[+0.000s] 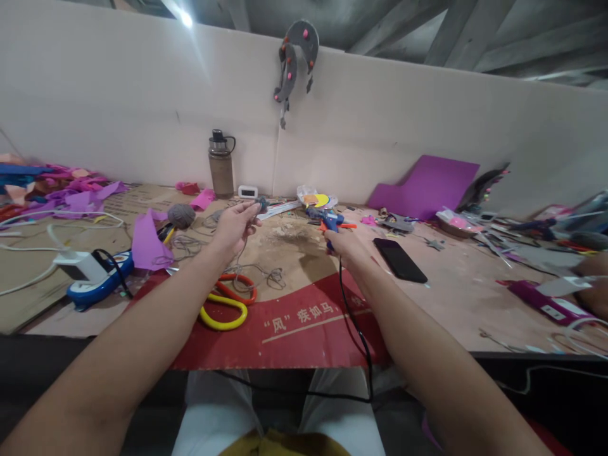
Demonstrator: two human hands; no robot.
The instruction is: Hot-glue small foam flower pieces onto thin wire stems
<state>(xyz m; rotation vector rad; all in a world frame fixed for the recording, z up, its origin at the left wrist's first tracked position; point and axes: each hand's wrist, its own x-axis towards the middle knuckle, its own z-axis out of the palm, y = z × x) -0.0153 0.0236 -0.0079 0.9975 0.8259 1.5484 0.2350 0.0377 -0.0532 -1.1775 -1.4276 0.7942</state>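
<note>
My left hand (234,229) is raised over the middle of the table, its fingertips pinching a small dark grey piece (261,203) whose shape is hard to make out. Wrapped in my right hand (346,246) is a blue hot glue gun (332,220) with orange parts; its black cord (346,297) drops over the table's front edge. The two hands are apart. Below my left hand lie scissors (227,323) with yellow and orange handles, partly hidden by my forearm. Loose grey yarn (273,277) tangles beside them, and a grey yarn ball (181,216) sits to the left.
A red-printed cardboard sheet (294,345) covers the front middle. A black phone (399,259) lies right of my right hand. A blue power strip (102,282) and purple felt (148,240) lie left. A bottle (221,166) stands by the wall. Another person's hand (593,272) shows at far right.
</note>
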